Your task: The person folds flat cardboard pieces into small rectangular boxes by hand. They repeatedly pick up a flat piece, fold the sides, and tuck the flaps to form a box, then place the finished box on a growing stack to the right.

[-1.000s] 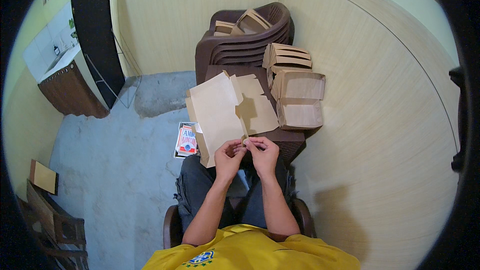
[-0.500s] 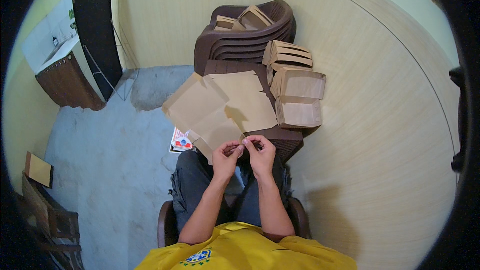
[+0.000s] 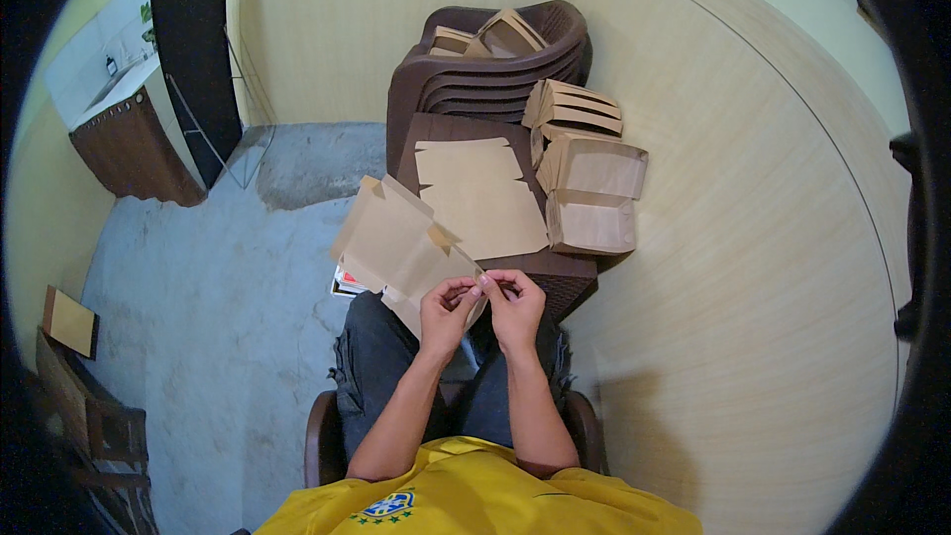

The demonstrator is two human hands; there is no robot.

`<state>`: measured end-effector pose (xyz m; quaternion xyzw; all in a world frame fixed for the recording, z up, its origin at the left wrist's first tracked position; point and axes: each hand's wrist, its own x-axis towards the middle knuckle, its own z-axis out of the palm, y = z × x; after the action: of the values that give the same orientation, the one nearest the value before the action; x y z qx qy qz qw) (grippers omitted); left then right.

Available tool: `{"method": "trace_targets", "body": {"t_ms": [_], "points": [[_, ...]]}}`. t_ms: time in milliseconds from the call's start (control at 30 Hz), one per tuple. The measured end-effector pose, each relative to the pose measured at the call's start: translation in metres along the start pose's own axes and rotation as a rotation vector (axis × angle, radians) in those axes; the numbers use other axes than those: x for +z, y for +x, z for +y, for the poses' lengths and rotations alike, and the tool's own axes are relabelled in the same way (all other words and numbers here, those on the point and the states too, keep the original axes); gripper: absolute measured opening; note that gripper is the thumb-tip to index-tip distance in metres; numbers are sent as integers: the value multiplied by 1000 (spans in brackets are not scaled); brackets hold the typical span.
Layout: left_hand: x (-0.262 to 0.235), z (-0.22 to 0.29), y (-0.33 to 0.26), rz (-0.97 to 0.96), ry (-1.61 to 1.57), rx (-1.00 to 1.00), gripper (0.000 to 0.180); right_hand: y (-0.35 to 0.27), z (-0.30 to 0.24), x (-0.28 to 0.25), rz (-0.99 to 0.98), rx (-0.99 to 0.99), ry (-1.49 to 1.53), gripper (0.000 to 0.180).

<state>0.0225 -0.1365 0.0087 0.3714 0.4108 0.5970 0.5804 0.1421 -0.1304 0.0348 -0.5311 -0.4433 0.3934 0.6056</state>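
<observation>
Both hands pinch the near right corner of a partly folded brown cardboard box blank (image 3: 396, 238), held above my knees. My left hand (image 3: 449, 312) has its thumb and fingers closed on the corner. Right beside it, with the fingertips almost meeting, my right hand (image 3: 513, 309) grips the same corner. Small flaps stick up along the blank's edges. Beyond it, a flat notched cardboard sheet (image 3: 480, 198) lies on the brown seat. The exact fold between the fingertips is hidden by the thumbs.
Open folded cardboard boxes (image 3: 594, 188) stand at the seat's right side, with a nested stack of boxes (image 3: 575, 109) behind. More boxes (image 3: 505, 35) sit in the stacked brown chairs (image 3: 485, 74). A red and white packet (image 3: 347, 282) shows under the blank. A wooden wall (image 3: 733, 188) rises at the right.
The held blank has swung and tilted, its far part now lower and clear of the flat sheet, with flaps raised. Both hands keep their pinch at nearly the same spot.
</observation>
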Motion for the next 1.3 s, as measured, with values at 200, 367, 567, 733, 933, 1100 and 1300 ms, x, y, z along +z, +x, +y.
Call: {"method": "trace_targets", "body": {"t_ms": [200,367,567,733,933,1100,1300], "points": [[3,1,-1,3,-57,-48,20,1,5,2,68,-54,-72,12],[2,0,-1,5,-61,-23,21,-2,5,4,94,-97,-123,14],[3,-3,-2,22,-119,-21,21,-2,6,0,31,-123,-197,13],[3,-2,-2,11,-137,-37,20,0,8,3,118,-187,-174,16],[6,2,-3,88,-127,-68,19,2,6,0,32,-106,-74,13],[7,5,-5,93,-91,-3,19,3,8,-4,-35,-4,7,10],[3,-2,1,123,25,54,14,0,10,-6,-116,-130,-60,9]]}}
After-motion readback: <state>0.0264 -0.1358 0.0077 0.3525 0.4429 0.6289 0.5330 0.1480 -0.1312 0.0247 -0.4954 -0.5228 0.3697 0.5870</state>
